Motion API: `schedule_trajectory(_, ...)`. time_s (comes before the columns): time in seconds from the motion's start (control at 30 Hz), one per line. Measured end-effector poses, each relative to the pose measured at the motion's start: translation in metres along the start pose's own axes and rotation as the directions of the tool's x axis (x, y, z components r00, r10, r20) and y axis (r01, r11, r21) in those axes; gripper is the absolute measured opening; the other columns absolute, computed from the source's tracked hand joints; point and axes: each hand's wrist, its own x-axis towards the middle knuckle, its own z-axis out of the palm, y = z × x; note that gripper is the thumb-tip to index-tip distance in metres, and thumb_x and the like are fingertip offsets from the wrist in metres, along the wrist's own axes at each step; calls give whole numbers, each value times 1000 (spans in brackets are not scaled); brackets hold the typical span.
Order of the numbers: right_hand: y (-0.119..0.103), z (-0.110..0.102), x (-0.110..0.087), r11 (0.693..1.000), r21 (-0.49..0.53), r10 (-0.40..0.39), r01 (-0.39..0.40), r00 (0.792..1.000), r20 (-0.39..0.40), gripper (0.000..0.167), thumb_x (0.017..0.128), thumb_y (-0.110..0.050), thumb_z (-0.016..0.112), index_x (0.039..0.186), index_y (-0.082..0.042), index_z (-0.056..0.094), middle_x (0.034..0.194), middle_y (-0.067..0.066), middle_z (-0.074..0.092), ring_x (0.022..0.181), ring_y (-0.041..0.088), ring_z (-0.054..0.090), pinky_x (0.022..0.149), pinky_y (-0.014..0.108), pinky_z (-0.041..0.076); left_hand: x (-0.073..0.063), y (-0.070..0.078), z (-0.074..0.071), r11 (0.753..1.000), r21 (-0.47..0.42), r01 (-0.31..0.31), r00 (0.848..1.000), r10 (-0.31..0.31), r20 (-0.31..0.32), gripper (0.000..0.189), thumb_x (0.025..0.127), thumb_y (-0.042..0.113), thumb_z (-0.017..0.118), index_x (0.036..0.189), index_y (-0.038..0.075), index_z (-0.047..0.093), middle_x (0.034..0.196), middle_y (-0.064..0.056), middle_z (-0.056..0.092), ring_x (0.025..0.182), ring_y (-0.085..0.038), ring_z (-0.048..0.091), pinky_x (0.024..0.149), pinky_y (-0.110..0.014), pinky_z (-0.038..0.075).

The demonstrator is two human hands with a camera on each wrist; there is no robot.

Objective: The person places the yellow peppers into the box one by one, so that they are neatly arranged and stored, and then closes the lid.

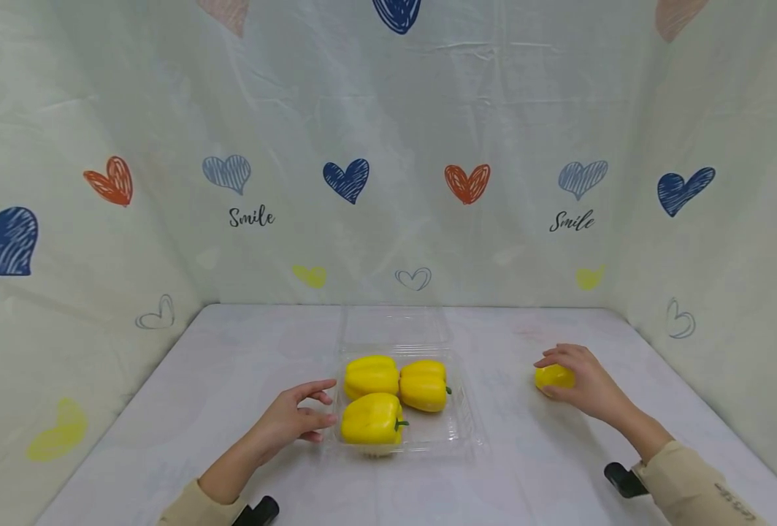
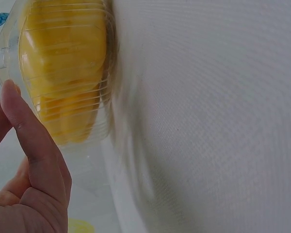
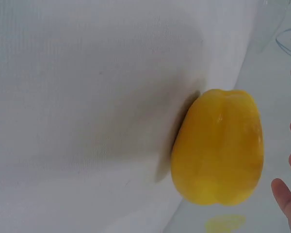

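Observation:
A clear plastic clamshell box [image 1: 441, 438] lies with its lid [image 1: 395, 325] folded back, holding three yellow bell peppers [image 1: 372, 420]. My left hand [image 1: 283, 424] is beside the box's left side, thumb and fingers parted. In the left wrist view its thumb tip [image 2: 10, 90] is right at the box's rim, with yellow pepper [image 2: 63, 53] showing through the ribbed wall. To the right, another yellow bell pepper [image 3: 218, 148] lies on the table. My right hand [image 1: 586, 383] hovers around it with spread fingers, and the fingertips [image 3: 281, 189] show apart from it in the right wrist view.
The white table [image 1: 231, 365] is enclosed by a pale curtain [image 1: 402, 109] printed with hearts and "Smile". Dark wrist-camera mounts [image 1: 625, 480] stick out below both sleeves.

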Motion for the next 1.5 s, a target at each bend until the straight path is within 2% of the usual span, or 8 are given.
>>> schedule_trajectory(0.1,6,-3,0,1000,16,8,-9,1000,25,33,66,1,81,96,-3,67,110,23,57,109,45,40,87,65,32,1,0,0,1000,6,9,1000,-9,-10,64,78,11,76,135,5,47,108,-10,49,63,-20,53,64,-34,56)
schedule_trajectory(0.33,18,-8,-1,992,17,122,-125,987,106,32,69,-1,78,99,0,66,116,27,52,111,48,38,91,67,29,2,-1,1,1000,16,22,1000,-22,-21,63,78,11,75,135,6,48,108,-10,49,63,-20,52,64,-34,56)
schedule_trajectory(0.6,23,-10,-3,975,-76,216,-207,968,130,33,70,5,73,102,-2,67,115,26,50,102,44,38,83,60,40,1,0,1,1000,11,22,1000,-22,-22,63,78,12,75,135,6,48,108,-10,49,63,-20,53,64,-34,56)
schedule_trajectory(0.77,26,-11,-2,974,-69,221,-214,968,123,30,70,6,74,98,-3,67,107,24,52,99,46,44,86,63,38,1,-1,1,1000,9,30,999,-30,-26,64,78,12,76,135,7,48,107,-10,49,64,-19,53,64,-33,55)
schedule_trajectory(0.87,29,-10,-1,976,-39,216,-212,966,140,27,71,7,73,96,-3,68,106,21,51,95,41,49,82,57,45,2,-1,1,999,8,31,999,-30,-29,63,78,12,76,135,7,49,107,-9,50,64,-20,53,64,-34,56)
schedule_trajectory(1.1,27,-7,2,972,-45,233,-229,961,150,28,71,-1,76,97,-4,68,109,21,50,97,43,45,81,60,43,3,-1,2,999,8,37,999,-36,-41,63,77,11,76,134,7,49,106,-9,50,64,-20,53,64,-34,56)
schedule_trajectory(1.33,14,-3,1,978,-21,209,-208,968,141,27,71,-3,76,96,-4,69,108,18,53,93,34,48,72,44,48,1,1,3,999,14,44,998,-43,-46,63,77,12,76,134,8,50,106,-8,50,63,-20,53,64,-34,55)
schedule_trajectory(1.5,6,3,0,981,-2,194,-196,971,139,26,70,-1,75,95,-6,69,107,16,53,92,32,48,71,42,50,0,1,2,999,13,39,998,-38,-40,63,77,12,76,134,7,49,106,-9,50,64,-20,54,64,-34,56)
